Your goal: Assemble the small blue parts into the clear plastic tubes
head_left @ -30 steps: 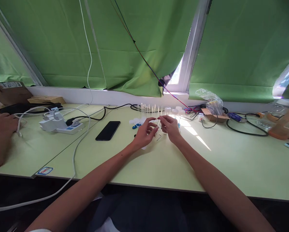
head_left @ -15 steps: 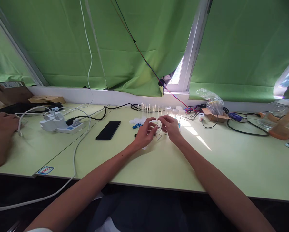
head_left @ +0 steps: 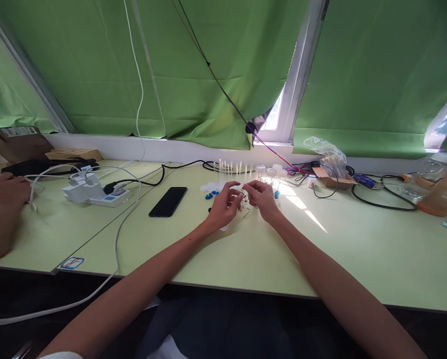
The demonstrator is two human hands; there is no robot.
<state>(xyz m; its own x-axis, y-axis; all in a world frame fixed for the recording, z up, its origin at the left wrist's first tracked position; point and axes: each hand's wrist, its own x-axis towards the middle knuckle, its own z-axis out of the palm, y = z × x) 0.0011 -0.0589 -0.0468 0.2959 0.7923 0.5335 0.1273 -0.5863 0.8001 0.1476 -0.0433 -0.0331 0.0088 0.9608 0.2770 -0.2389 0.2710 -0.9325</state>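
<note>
My left hand point(head_left: 225, 205) is over the middle of the table, its fingers curled and pinching something too small to make out. Close against it, my right hand point(head_left: 264, 198) is pinched too, thumb and forefinger together at the left hand's fingertips. Below the fingers lie small thin pieces point(head_left: 246, 213), blurred at this distance. Clear upright tubes point(head_left: 229, 170) stand in rows just behind my hands. Small blue pieces point(head_left: 210, 195) and white round caps point(head_left: 208, 187) lie left of my left hand. White-capped containers point(head_left: 271, 172) stand behind my right hand.
A black phone point(head_left: 167, 202) lies to the left. Beyond it are a power strip point(head_left: 109, 198) with adapters and a white cable point(head_left: 115, 244) crossing the table edge. Another person's hand point(head_left: 8, 192) rests far left. An open cardboard box point(head_left: 334, 180) and an orange bottle point(head_left: 442, 192) stand right.
My right hand's fingertips have shifted slightly left and down against the left hand. The left hand stays nearly in place.
</note>
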